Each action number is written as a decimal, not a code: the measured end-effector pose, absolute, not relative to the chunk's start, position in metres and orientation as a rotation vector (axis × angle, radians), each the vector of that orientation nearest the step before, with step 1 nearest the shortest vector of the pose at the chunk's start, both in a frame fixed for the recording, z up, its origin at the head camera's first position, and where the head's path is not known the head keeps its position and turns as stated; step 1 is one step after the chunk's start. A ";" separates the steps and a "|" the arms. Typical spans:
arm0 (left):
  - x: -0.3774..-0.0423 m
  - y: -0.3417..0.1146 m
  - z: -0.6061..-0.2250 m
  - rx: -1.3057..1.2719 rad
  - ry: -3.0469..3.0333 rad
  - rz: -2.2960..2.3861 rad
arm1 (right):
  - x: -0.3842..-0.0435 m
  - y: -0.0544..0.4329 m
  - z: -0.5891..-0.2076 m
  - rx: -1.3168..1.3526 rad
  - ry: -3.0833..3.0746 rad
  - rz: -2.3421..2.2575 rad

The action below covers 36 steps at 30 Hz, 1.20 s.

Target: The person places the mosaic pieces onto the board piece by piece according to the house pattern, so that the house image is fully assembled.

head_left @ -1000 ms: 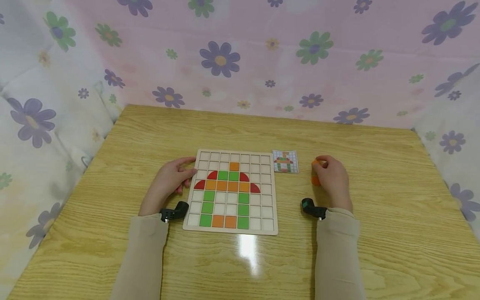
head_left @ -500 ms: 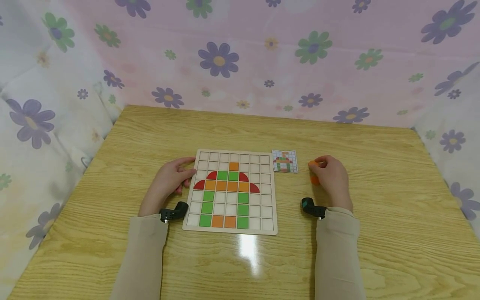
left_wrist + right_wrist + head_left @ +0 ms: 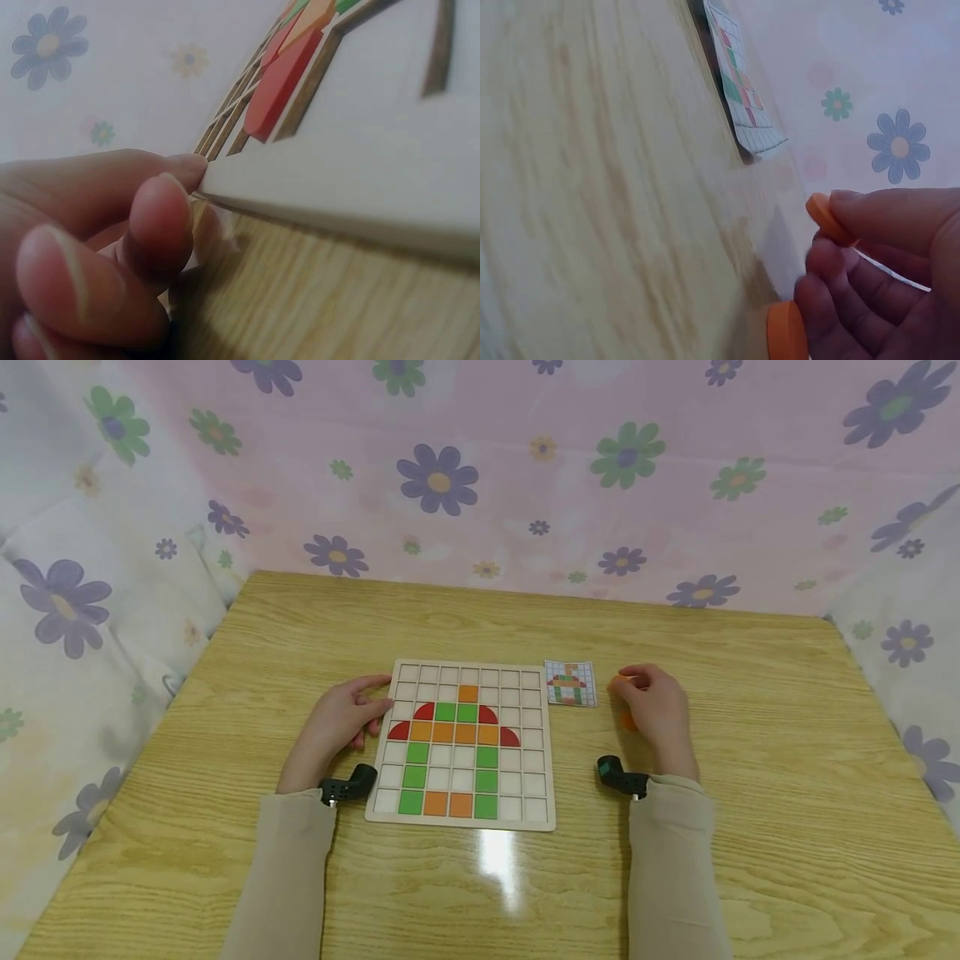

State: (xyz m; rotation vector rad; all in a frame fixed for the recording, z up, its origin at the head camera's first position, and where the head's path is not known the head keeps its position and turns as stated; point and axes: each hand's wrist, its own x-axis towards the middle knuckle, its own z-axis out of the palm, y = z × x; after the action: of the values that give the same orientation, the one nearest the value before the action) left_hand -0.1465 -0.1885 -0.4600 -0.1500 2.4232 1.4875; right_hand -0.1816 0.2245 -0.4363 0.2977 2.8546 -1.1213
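My left hand (image 3: 335,720) rests at the left edge of a wooden grid board (image 3: 372,821), with extended fingertips touching it. The left wrist view shows the other fingers bent below, holding nothing. Green, orange and red tiles fill part of the grid. A red quarter-round tile (image 3: 281,86) shows close to that edge. To the board's right, my right hand (image 3: 658,706) pinches a small orange piece (image 3: 825,217) between thumb and fingertip. Beside the lower fingers is a second orange piece (image 3: 786,331), partly hidden in the head view; whether the hand touches it I cannot tell.
A small printed pattern card (image 3: 570,683) lies against the board's upper right edge, between board and right hand. The wood-grain table (image 3: 787,760) ends at a flowered curtain (image 3: 517,485) behind. Black wrist cameras (image 3: 621,777) sit on both wrists.
My right hand has shifted slightly left toward the card with the pinched orange piece. The second orange piece is now more covered by the hand. My left hand and the board hold still.
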 end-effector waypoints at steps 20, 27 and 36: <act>-0.147 -0.189 -0.459 -0.142 2.433 1.468 | -0.186 0.180 -0.433 0.161 2.862 -1.205; -0.147 -0.189 -0.459 -0.142 2.441 1.455 | -0.185 0.168 -0.430 0.044 2.838 -1.176; -0.147 -0.189 -0.459 -0.152 2.417 1.489 | -0.184 0.152 -0.431 -0.093 2.800 -1.146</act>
State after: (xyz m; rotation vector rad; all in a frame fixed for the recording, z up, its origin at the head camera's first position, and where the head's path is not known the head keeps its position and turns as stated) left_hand -0.1474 -0.1892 -0.4594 -0.1517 2.4166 1.4889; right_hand -0.1837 0.1516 -0.4305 -0.0925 2.8004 -1.1462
